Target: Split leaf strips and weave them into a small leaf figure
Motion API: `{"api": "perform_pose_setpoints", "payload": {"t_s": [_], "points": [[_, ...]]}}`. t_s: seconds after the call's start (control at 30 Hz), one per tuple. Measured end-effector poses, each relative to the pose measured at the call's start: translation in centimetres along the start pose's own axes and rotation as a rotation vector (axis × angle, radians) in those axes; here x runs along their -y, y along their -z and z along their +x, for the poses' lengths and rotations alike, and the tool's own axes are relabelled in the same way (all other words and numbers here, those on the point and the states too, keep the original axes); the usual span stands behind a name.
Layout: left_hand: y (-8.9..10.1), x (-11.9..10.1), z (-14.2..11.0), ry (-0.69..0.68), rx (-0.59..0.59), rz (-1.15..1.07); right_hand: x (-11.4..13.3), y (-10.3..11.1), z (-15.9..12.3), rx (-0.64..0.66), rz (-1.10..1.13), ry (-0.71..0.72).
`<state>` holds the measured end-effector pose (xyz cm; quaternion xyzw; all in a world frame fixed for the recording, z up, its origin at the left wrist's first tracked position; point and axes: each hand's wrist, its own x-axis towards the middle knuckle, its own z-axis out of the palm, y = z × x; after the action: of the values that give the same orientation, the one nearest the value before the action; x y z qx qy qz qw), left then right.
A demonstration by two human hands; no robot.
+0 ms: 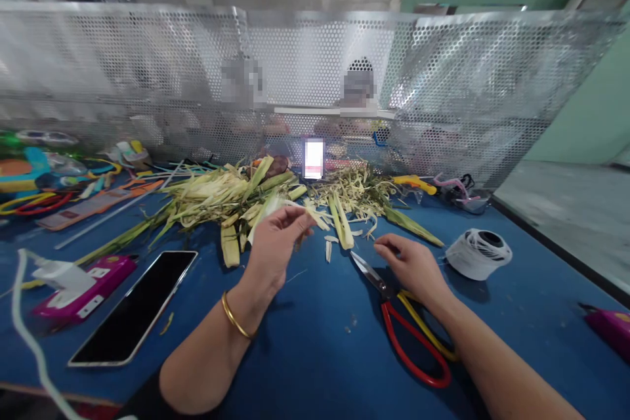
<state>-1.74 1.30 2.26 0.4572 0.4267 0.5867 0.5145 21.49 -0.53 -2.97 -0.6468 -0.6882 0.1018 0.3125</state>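
Observation:
My left hand (275, 243), with a gold bangle at the wrist, is raised over the blue table (305, 354) and pinches a pale green leaf strip (268, 207) between its fingertips. My right hand (411, 266) rests low on the table with fingers curled in a pinch; a thin white thread seems to run from it toward the spool of white thread (478, 252). Scissors (394, 315) with red and yellow handles lie partly under that hand. A heap of cut leaf strips (231, 197) lies just beyond both hands.
A black phone (135, 305) and a pink box (81, 292) with a white charger lie at the left. Coloured tools and bands clutter the far left. A perforated metal screen (443, 79) closes the back; people sit behind it. Another pink object (613, 328) sits at the right edge.

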Motion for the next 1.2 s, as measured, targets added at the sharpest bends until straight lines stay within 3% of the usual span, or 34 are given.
{"api": "perform_pose_setpoints", "payload": {"t_s": [0.2,0.37,0.43,0.57,0.6,0.73,0.83,0.93,1.0,1.03,1.13,1.2], "points": [[1.3,-1.2,1.0,-0.056,-0.164,-0.131,-0.3,-0.3,-0.1,0.005,-0.091,-0.012],[1.3,-0.9,0.8,-0.133,-0.112,0.023,-0.7,-0.1,0.2,0.023,-0.161,-0.041],[1.1,-0.6,0.6,-0.123,0.02,0.21,-0.8,0.0,0.3,0.018,-0.185,-0.045],[1.1,0.2,0.8,-0.048,0.427,0.715,-0.7,-0.1,0.3,0.039,-0.195,-0.041],[1.2,0.4,0.9,-0.073,0.475,0.866,-0.6,-0.2,0.3,0.058,-0.196,-0.034],[2.6,0.6,2.0,-0.214,0.219,1.445,-0.3,-0.5,0.1,0.133,-0.21,-0.014],[3.8,0.9,2.7,-0.036,0.246,1.645,-0.2,-0.7,0.0,0.163,-0.23,0.006],[4.2,1.0,3.1,-0.008,0.223,1.594,0.1,-0.7,-0.2,0.181,-0.247,0.027],[4.0,0.7,3.2,-0.039,0.226,1.385,0.3,-0.6,-0.3,0.184,-0.25,0.034],[3.9,0.5,3.3,-0.04,0.234,1.172,0.5,-0.6,-0.3,0.184,-0.25,0.035],[3.5,-0.2,3.5,0.025,0.204,0.259,0.7,-0.5,-0.4,0.18,-0.247,0.047],[3.3,-0.5,3.6,0.07,0.124,-0.117,0.6,-0.5,-0.4,0.168,-0.24,0.06]]}}
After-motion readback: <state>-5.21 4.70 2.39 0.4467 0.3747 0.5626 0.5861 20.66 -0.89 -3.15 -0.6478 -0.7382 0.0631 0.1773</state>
